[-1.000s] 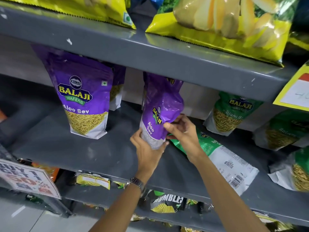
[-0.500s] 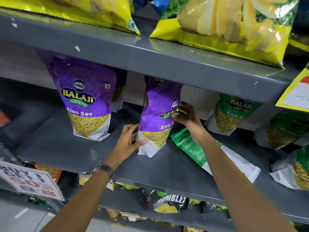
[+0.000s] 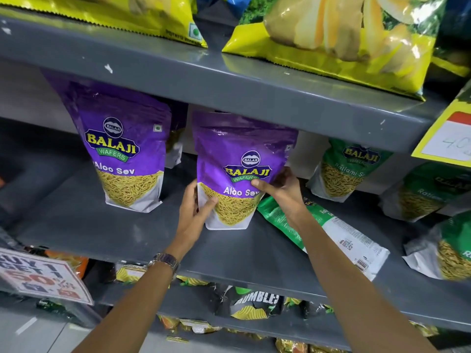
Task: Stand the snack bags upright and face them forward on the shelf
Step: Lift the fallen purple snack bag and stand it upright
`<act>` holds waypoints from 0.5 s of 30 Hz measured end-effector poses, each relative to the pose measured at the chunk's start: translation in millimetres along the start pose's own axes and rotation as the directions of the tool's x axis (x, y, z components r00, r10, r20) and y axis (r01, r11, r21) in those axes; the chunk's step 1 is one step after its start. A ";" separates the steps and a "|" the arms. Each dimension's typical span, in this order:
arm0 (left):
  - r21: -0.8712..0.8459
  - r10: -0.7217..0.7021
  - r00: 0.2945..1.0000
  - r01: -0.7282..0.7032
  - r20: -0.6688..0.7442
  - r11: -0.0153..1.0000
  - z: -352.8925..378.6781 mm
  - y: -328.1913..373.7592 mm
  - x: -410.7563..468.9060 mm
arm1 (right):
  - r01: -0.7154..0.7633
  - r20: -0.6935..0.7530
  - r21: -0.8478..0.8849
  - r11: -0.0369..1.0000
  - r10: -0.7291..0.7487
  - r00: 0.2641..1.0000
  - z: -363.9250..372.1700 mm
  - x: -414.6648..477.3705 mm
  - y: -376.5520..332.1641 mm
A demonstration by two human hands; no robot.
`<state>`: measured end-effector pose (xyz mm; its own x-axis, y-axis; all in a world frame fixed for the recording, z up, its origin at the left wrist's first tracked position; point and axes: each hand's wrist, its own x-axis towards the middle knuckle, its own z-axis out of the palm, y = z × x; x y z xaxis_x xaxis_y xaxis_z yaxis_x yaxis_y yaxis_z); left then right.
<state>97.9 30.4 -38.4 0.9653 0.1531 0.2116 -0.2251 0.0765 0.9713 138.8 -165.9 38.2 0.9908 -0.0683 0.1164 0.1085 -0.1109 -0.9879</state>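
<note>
Both hands are on the purple Aloo Sev bag (image 3: pixel 237 171), and it stands upright on the grey shelf (image 3: pixel 102 225) with its printed front facing out. The left hand (image 3: pixel 195 212) cups the bag's lower left edge, thumb laid across the front; the right hand (image 3: pixel 283 189) grips the right edge a little higher, thumb over the front, fingers wrapped behind. The bag looks settled on its base, so this one seems nearly done. Now look just below the right wrist: a green bag (image 3: pixel 328 233) lies flat on the shelf, back side up with its barcode showing, its long axis running away from the right hand toward the right and the shelf's front edge. Its near end sits practically under that hand, well apart from the left hand, so the right is the natural one to take it, and it will need lifting and turning.
</note>
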 end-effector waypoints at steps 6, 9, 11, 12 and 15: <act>0.169 -0.034 0.996 0.019 0.085 0.985 -4.2 -0.9 14.6 | 0.058 -0.136 -0.031 0.998 -0.062 0.989 10.7 -9.7 3.3; 0.135 -0.050 0.991 0.034 0.122 0.990 -8.2 -3.6 20.5 | 0.076 -0.182 -0.026 0.997 -0.079 0.980 15.1 -13.5 6.7; 0.125 -0.058 0.988 0.041 0.140 0.991 -9.2 -4.8 21.3 | 0.075 -0.215 -0.027 0.997 -0.079 0.973 17.9 -15.9 8.7; 0.121 -0.068 0.988 0.052 0.137 0.991 -10.3 -6.1 21.5 | 0.067 -0.224 -0.024 0.997 -0.070 0.972 19.9 -16.8 9.2; 0.121 -0.074 0.989 0.059 0.129 0.991 -8.3 -5.4 21.0 | 0.053 -0.214 0.014 0.999 -0.048 0.976 21.7 -20.1 9.2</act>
<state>118.3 41.4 -40.0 0.9884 0.0191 0.1510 -0.1502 -0.0344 0.9881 121.7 -144.0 24.5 0.9441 -0.2738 0.1834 0.1615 -0.1009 -0.9817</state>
